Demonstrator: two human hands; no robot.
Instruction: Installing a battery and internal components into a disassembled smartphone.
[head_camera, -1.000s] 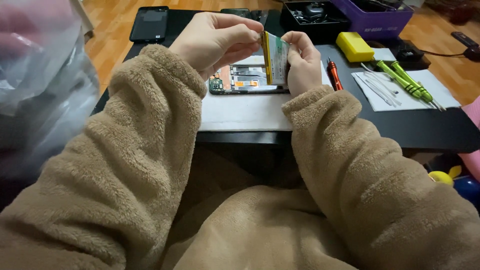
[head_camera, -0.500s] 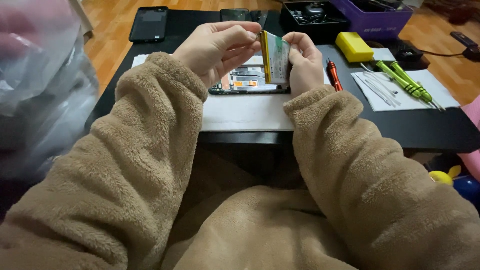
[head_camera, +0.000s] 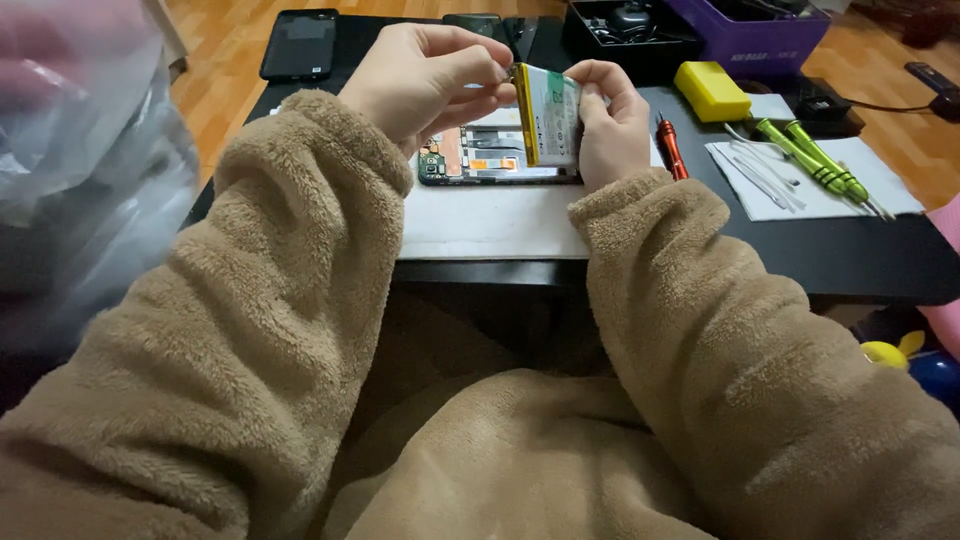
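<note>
Silver-green flat battery (head_camera: 549, 128) tilted, yellow edge, fingers of both hands gripping, probably above opened phone (head_camera: 480, 160)

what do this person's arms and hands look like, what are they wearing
Both arms are covered in thick, fluffy tan-brown fleece sleeves that end at the wrists. The left hand and right hand are bare: no gloves, rings or watch show.
</note>
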